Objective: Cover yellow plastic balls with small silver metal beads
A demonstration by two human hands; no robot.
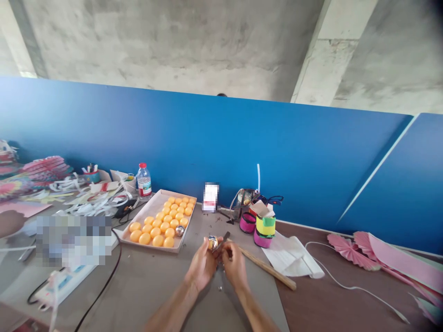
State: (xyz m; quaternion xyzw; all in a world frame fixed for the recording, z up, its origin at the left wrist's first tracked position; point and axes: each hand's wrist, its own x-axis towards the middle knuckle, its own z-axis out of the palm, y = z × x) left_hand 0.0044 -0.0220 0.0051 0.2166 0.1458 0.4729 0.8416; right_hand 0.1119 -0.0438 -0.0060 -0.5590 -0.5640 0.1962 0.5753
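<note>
In the middle of the desk, my left hand point(200, 267) is closed around a small ball point(212, 243) that looks partly silver and partly orange. My right hand point(236, 268) is pinched close beside it, fingertips together; what they grip is too small to make out. A dark flat strip point(226, 237) sticks up between the two hands, and I cannot tell which one holds it. Below them a tiny shiny piece point(220, 288) lies on the desk. To the left, a shallow tray point(136, 246) contains many orange balls point(158, 240) and one silver-covered ball point(179, 230).
A wooden stick point(273, 271) lies right of my hands, near white paper point(294, 258) and colourful bands point(265, 227). A phone point(211, 197) stands behind. Left are a bottle point(144, 180), a power strip point(65, 283), cables and another person's hand point(12, 222). Pink paper fans point(353, 251) lie right.
</note>
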